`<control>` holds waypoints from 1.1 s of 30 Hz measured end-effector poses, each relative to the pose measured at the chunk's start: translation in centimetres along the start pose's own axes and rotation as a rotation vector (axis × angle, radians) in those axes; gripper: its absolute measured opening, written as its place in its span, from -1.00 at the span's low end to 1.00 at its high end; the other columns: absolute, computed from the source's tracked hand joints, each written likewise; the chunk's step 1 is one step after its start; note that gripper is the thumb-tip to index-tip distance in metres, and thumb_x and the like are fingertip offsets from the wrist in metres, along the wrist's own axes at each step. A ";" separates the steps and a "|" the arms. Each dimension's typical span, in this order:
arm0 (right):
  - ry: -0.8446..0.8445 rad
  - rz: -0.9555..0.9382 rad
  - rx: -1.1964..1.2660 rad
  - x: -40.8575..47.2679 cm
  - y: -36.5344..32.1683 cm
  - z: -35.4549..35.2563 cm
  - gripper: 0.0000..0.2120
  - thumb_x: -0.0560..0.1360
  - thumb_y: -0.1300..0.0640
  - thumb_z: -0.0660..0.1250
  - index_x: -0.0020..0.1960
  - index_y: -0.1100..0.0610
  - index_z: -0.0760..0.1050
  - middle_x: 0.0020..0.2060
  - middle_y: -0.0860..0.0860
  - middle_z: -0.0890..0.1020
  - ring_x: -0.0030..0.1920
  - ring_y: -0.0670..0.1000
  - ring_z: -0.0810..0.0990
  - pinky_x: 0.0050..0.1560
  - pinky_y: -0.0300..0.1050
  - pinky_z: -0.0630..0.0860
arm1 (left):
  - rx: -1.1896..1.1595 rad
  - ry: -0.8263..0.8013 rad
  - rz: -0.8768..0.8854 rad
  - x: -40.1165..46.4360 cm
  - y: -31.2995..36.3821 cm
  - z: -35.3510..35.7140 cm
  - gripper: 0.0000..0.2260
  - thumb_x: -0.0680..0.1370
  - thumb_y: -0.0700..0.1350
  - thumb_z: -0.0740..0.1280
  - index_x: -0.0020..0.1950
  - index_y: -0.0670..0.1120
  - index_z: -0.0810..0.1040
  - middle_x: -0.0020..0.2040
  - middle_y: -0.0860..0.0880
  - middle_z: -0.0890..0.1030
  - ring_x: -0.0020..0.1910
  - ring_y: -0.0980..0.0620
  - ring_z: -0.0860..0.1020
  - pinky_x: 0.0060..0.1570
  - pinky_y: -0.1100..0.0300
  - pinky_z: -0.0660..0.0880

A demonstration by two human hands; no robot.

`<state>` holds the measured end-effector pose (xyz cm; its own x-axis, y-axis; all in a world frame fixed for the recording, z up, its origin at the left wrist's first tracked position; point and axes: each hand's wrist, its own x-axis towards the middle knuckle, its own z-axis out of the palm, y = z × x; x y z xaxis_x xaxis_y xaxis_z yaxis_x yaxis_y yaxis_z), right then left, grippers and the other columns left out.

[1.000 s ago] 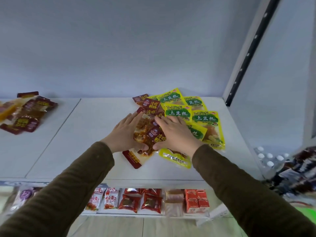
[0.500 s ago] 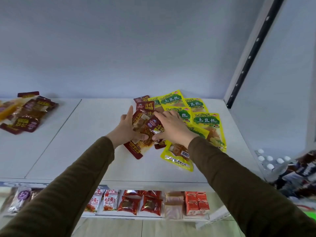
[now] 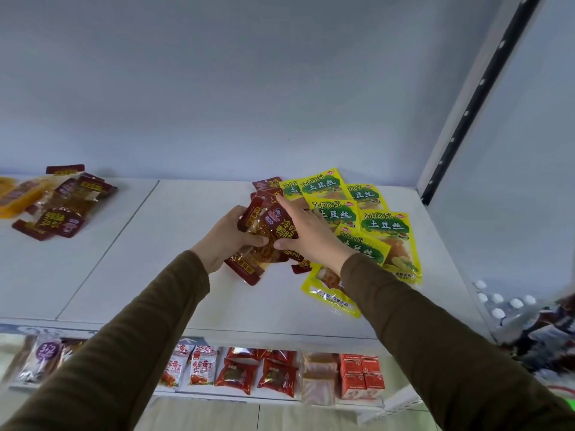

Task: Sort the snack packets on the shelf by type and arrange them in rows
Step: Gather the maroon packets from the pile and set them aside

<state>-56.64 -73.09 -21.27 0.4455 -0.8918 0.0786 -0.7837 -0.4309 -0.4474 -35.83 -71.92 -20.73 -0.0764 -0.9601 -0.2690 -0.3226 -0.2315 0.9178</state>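
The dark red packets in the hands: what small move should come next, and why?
Probably lift the dark red packets clear to the left. The left hand grips the bunch and the right hand steadies it, but the bunch sits beside the yellow packets, and bare shelf lies leftward.

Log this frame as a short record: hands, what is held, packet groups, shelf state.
left hand: grip shut on the red packets
right hand: on the same bunch, index finger extended
yellow packets: overlapping spread at the right, not in rows
far-left pile: mixed red and orange packets, untouched
shelf: white, sorting unfinished
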 end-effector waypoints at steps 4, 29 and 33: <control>0.000 -0.025 0.083 0.0 -0.4 0.3 -0.04 0.52 -0.09 0.48 0.67 -0.08 -0.08 0.62 0.01 0.22 0.55 0.18 0.30 0.52 0.29 0.22 | -0.156 -0.096 -0.053 0.0 -0.1 -0.5 -0.42 0.36 -0.19 0.64 0.23 0.07 0.42 0.13 -0.13 0.69 0.02 -0.16 0.72 -0.03 -0.08 0.67; -0.270 0.159 -0.178 3.5 -0.1 -1.7 -0.14 0.59 -0.04 0.41 0.68 0.09 -0.04 0.66 0.10 0.05 0.65 0.16 -0.04 0.60 0.10 -0.01 | -0.436 0.175 -0.069 -3.1 -2.0 -6.6 -0.51 0.52 -0.21 0.49 0.38 0.05 0.45 0.22 -0.08 0.66 0.14 -0.19 0.66 0.19 -0.25 0.57; -0.362 0.175 -0.338 5.1 0.1 -2.3 0.09 0.43 -0.22 0.51 0.68 0.07 -0.09 0.65 0.13 0.07 0.64 0.21 -0.02 0.60 0.21 0.08 | -0.528 0.227 -0.094 -3.2 -2.5 -7.0 -0.49 0.52 -0.21 0.49 0.41 0.04 0.43 0.24 -0.10 0.64 0.17 -0.23 0.63 0.21 -0.29 0.55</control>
<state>-55.52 -77.98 -18.86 0.3698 -0.8755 -0.3112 -0.9290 -0.3537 -0.1089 -28.22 -69.33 -20.08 0.1533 -0.9277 -0.3404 0.2002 -0.3082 0.9300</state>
